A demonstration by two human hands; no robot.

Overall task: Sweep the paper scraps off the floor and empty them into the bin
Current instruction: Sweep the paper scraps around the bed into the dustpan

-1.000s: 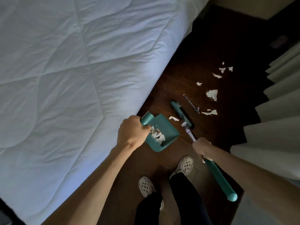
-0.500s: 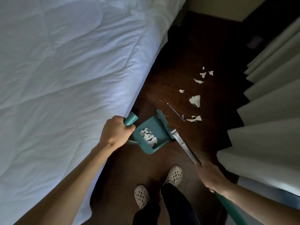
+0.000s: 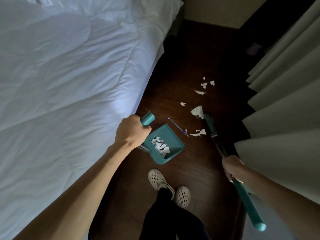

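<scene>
A bed with a white quilted duvet [image 3: 65, 94] fills the left half of the view, its edge running diagonally down toward the lower left. Pale pleated curtains [image 3: 284, 104] hang along the right side. Between the two lies a strip of dark wood floor [image 3: 181, 63]. The person stands on that strip in dark trousers and white perforated clogs [image 3: 170, 185], toes pointing up the view. The left hand [image 3: 132, 131] is closed in a fist round the upright handle of a teal dustpan [image 3: 170, 144], which sits close to the bed edge with its open mouth turned toward the lower right; a heap of collected scraps [image 3: 159, 146] lies inside the pan. The right hand [image 3: 232, 168] is wrapped round the shaft of a teal broom [image 3: 245, 203], whose free end reaches the lower right and whose head [image 3: 208, 121] is down on the floor beside the curtains, touching the largest loose scrap [image 3: 197, 111]. More paper scraps [image 3: 198, 133] lie on the floor between the dustpan and the broom head, and a further scatter of small pieces [image 3: 204, 85] lies beyond, well apart from the pan. A thin blue pen-like stick [image 3: 178, 127] lies on the floor just beside the pan's upper right edge. The bin is out of view.
</scene>
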